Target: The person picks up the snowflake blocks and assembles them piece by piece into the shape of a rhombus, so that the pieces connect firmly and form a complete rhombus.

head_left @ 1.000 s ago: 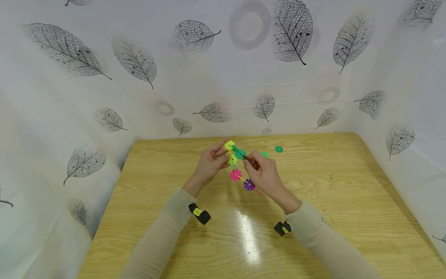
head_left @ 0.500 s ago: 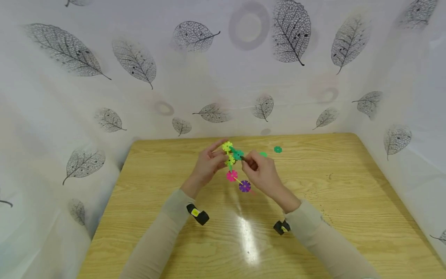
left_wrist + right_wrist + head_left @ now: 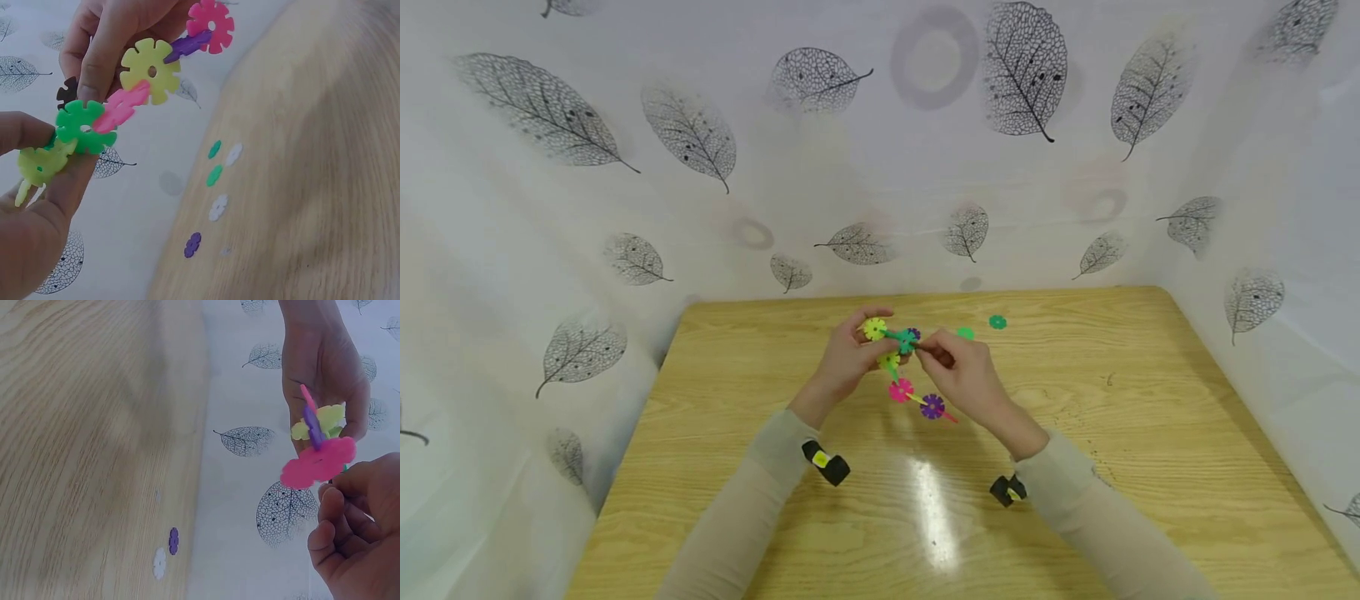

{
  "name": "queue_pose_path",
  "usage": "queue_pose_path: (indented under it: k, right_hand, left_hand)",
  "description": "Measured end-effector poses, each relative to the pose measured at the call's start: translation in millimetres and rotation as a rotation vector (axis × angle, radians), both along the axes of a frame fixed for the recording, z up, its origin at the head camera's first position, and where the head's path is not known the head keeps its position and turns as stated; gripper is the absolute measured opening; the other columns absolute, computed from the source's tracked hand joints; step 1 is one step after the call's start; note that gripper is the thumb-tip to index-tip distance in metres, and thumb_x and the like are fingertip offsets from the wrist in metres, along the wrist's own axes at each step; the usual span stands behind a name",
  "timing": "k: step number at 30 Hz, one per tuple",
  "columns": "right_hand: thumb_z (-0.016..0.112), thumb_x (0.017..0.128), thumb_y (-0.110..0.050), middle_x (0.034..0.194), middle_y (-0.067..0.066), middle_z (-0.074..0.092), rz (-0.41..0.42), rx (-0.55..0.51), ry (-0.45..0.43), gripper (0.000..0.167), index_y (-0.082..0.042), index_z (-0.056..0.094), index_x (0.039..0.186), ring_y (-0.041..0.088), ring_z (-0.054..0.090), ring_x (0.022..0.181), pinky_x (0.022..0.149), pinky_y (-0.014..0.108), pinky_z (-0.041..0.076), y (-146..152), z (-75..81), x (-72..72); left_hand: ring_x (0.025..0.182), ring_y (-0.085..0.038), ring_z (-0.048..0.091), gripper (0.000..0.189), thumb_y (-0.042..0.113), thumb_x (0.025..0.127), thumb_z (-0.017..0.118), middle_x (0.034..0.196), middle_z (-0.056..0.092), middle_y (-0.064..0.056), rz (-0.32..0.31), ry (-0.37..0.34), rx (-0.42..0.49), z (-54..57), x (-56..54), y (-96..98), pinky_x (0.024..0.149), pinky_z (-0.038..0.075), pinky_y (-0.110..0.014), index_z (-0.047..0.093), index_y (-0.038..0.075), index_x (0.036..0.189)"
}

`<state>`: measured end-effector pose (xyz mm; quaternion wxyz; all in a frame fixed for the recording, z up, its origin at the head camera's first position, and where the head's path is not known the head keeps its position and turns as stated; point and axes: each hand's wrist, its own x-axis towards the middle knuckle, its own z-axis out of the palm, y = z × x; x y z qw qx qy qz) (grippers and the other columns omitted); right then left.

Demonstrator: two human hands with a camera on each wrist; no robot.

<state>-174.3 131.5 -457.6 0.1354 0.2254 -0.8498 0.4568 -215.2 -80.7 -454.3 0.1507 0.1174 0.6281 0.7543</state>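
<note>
My left hand holds a chain of interlocking snowflake discs above the table, its thumb and fingers around a green disc and a yellow disc. From there the chain runs through pink and yellow pieces to a purple disc hanging lowest in the head view. My right hand pinches a dark brown disc right at the green disc's edge. In the right wrist view, a large pink disc of the chain overlaps the spot between both hands.
Loose discs lie on the wooden table beyond the hands: a green one, a lighter green one, a purple one and a white one. A leaf-patterned curtain hangs along the table's back and sides.
The chain has turned in my left hand: its upper yellow disc has swung left and down, and the green disc has dropped slightly. My right hand, still pinching, has shifted a little left.
</note>
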Motion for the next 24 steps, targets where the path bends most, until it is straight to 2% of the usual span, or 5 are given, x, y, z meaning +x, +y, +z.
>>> queue_pose_path:
  k: [5, 8, 14, 20, 24]
  right_hand:
    - [0.072, 0.100, -0.007, 0.083, 0.004, 0.076, 0.004, 0.022, -0.004, 0.006, -0.006, 0.077, 0.103, 0.004, 0.059, 0.063, 0.055, 0.020, 0.052, 2.1, 1.6, -0.5]
    - [0.073, 0.100, -0.007, 0.085, 0.005, 0.077, 0.003, 0.037, -0.010, 0.007, -0.004, 0.078, 0.104, 0.004, 0.058, 0.063, 0.055, 0.020, 0.052, 3.4, 2.6, -0.6]
    - [0.074, 0.099, -0.009, 0.084, 0.005, 0.077, 0.014, 0.043, -0.038, 0.008, -0.004, 0.079, 0.104, 0.005, 0.059, 0.062, 0.054, 0.020, 0.052, 4.7, 4.7, 0.6]
    - [0.073, 0.100, -0.010, 0.084, 0.005, 0.077, 0.017, 0.033, -0.068, 0.009, -0.006, 0.078, 0.106, 0.016, 0.069, 0.063, 0.056, 0.022, 0.057, 4.7, 6.0, 1.8]
    - [0.073, 0.100, -0.010, 0.088, 0.009, 0.078, 0.020, 0.015, -0.116, 0.011, -0.005, 0.077, 0.109, 0.024, 0.074, 0.068, 0.058, 0.022, 0.059, 6.1, 6.4, 1.9]
  left_hand:
    - [0.083, -0.029, 0.078, 0.047, -0.003, 0.097, 0.067, 0.103, 0.074, -0.010, -0.043, 0.069, -0.119, -0.2, -0.8, -4.1, 0.072, 0.069, -0.035, 0.058, -0.002, 0.143]
    - [0.084, -0.033, 0.078, 0.043, -0.001, 0.097, 0.067, 0.109, 0.073, -0.015, -0.081, 0.072, -0.152, 0.9, -0.9, -5.7, 0.071, 0.069, -0.037, 0.062, -0.004, 0.139]
    - [0.084, -0.015, 0.078, 0.035, 0.002, 0.098, 0.071, 0.107, 0.073, -0.015, -0.151, 0.075, -0.175, 1.5, -0.5, -6.5, 0.066, 0.066, -0.027, 0.068, -0.003, 0.132]
    - [0.085, -0.016, 0.080, 0.032, 0.004, 0.099, 0.072, 0.098, 0.079, -0.012, -0.156, 0.110, -0.185, -1.7, 0.5, -6.2, 0.053, 0.055, -0.018, 0.070, -0.002, 0.130]
    - [0.085, -0.013, 0.079, 0.032, 0.004, 0.099, 0.072, 0.098, 0.080, -0.013, -0.150, 0.112, -0.176, -3.2, 0.8, -5.8, 0.054, 0.057, -0.019, 0.070, -0.003, 0.130]
